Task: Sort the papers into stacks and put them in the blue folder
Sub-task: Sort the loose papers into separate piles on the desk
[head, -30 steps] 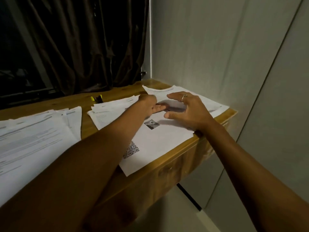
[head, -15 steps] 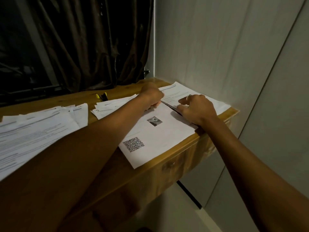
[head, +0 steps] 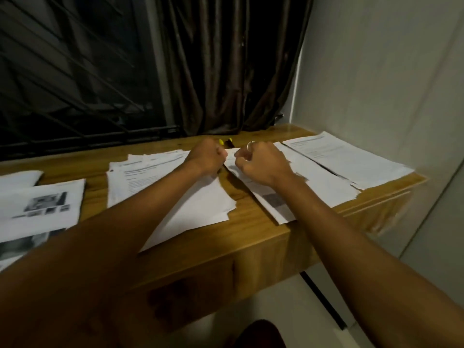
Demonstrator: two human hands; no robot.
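Several stacks of white printed papers lie along a wooden desk (head: pixel 251 237). My left hand (head: pixel 207 156) is curled at the top edge of a blank-looking sheet (head: pixel 200 207) that lies over the middle stack (head: pixel 140 177). My right hand (head: pixel 261 163), with a ring on it, is curled at the top edge of a sheet with a small dark picture (head: pixel 276 200), which lies on a jagged-edged stack (head: pixel 324 182). Another stack (head: pixel 351 162) sits at the desk's right end. No blue folder is in view.
Papers with photos (head: pixel 37 204) lie at the left end of the desk. Yellow and dark markers (head: pixel 224 141) sit just behind my hands. A dark curtain (head: pixel 226 71) and a barred window (head: pixel 75 71) stand behind the desk, with a pale wall (head: pixel 376 84) to the right.
Both hands have moved left from the right-end papers toward the middle stack and are now curled close together. My view has swung left, so more papers on the left show.
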